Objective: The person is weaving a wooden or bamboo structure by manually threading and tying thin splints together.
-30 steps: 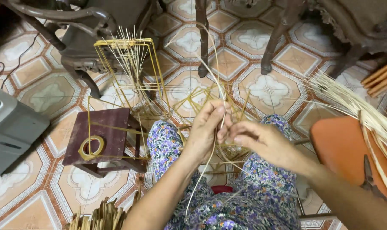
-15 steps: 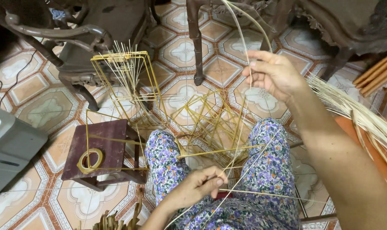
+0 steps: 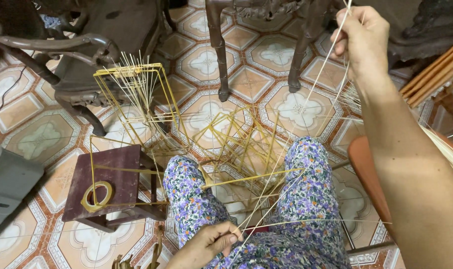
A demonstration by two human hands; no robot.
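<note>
While the yellow wire frame point(image 3: 236, 144) lies on the tiled floor point(image 3: 206, 65) past the knees, the pale reed strand point(image 3: 286, 154) runs taut on a long diagonal, low left to high right, over the floral-trousered lap. Right hand point(image 3: 363, 40) is raised far out, arm extended, fingers pinched shut on the strand's upper end. Left hand point(image 3: 206, 246) sits low at the lap, fingers curled tight on the lower end, nearer the frame.
</note>
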